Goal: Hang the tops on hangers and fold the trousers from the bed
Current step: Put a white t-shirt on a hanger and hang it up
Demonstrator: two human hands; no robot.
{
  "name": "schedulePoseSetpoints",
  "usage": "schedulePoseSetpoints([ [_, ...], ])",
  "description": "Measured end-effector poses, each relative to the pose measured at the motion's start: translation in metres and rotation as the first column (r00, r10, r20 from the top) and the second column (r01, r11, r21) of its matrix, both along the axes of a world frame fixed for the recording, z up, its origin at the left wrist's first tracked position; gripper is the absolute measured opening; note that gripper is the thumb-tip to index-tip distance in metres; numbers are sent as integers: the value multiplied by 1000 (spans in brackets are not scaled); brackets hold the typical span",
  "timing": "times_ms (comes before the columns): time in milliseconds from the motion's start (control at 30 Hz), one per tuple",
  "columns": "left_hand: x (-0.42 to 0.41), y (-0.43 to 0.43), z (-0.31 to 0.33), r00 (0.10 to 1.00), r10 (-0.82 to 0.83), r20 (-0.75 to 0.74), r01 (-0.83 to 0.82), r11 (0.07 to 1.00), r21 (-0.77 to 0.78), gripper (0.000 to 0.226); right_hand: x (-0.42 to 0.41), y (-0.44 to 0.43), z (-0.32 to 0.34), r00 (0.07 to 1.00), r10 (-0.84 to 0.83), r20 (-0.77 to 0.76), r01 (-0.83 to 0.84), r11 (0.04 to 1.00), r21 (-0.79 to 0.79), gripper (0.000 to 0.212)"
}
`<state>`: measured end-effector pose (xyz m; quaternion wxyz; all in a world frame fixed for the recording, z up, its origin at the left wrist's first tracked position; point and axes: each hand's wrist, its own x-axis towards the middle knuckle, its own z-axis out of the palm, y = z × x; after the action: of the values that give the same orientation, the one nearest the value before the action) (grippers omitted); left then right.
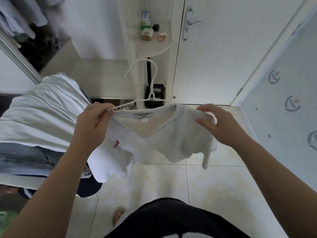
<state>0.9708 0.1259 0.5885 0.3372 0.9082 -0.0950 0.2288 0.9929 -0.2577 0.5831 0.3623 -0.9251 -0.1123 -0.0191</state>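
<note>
The top, a pale short-sleeved one with a small red mark on the chest, is held up in the air in front of the person, above the tiled floor and just to the right of the pile of clothes. A white hanger is partly inside it: the far arm of the hanger runs into the neck opening on the right, while the near arm on the left is still bare outside the cloth, and the hook points up and away toward the shelf. The left hand has its thumb and fingers curled in, pinching the bare tip of the hanger together with the edge of the collar. The right hand grips the other shoulder of the top, thumb underneath and fingers bent over the fabric. The body of the top hangs down slack between the two hands, one sleeve dangling on the right. Under the pale garments on the pile lies something in blue denim. Straight ahead is a white door with a metal handle, and a few small boxes stand on the shelf beside it
</note>
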Motion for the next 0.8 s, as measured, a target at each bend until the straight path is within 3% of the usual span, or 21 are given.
schedulePoseSetpoints([
  [33,3,-2,1,1000,-14,6,14,1000,3,19,3,5,4,999,36,-13,-37,998,-48,5],
  [167,13,-6,4,999,-43,26,44,999,-6,19,11,17,10,986,140,88,-129,985,-115,26],
  [267,22,4,4,995,-10,-94,-4,989,-145,21,11,16,16,963,73,261,-70,997,-21,22],
  [333,26,13,-1,978,11,-207,-47,984,-170,33,14,12,22,954,-4,299,-15,998,62,23],
  [400,27,21,-8,969,56,-239,-95,983,-156,40,21,7,28,958,-23,285,-8,994,110,23],
  [567,43,27,-3,972,192,-133,-217,954,-205,22,45,-2,41,989,31,142,-51,988,144,28],
  [800,107,62,55,991,125,-46,-131,981,-140,24,94,16,82,988,104,118,-123,979,160,26],
])
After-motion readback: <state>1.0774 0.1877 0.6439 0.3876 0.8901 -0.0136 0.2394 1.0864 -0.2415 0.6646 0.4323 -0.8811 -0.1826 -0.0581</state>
